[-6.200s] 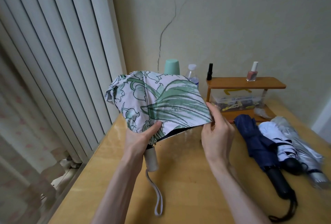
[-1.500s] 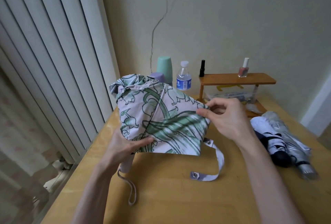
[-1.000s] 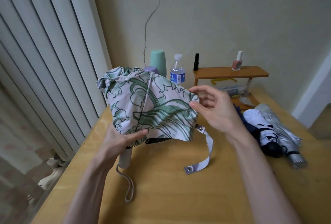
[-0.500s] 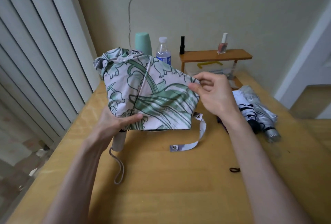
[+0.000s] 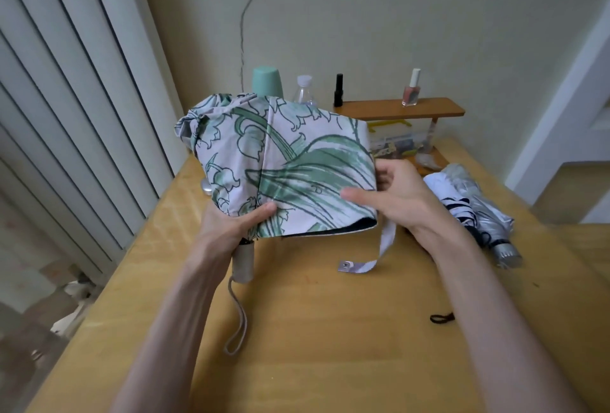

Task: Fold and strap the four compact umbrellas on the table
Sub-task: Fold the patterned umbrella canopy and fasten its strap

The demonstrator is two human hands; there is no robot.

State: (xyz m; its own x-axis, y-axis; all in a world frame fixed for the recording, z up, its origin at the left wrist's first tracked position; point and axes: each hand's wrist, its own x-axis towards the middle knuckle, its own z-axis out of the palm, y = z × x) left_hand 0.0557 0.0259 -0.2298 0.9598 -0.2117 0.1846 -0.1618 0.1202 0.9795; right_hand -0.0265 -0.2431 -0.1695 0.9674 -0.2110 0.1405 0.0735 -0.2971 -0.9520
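Gripping floral umbrella (image 5: pixel 284 165) above its handle (image 5: pixel 243 264) with left hand (image 5: pixel 231 224); pinching fabric edge with right hand (image 5: pixel 401 196).

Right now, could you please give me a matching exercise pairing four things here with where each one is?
1. green-and-white floral fabric umbrella
2. pink glass nail-polish bottle
3. silver folded fabric umbrella
4. pale fabric strap with metal snap

A. standing on the brown wooden shelf
B. hanging loose from the floral canopy's edge
C. lying on the yellow wooden table, at the right
D. held by left hand and right hand

Pairs: 1-D, 2-A, 3-C, 4-B.
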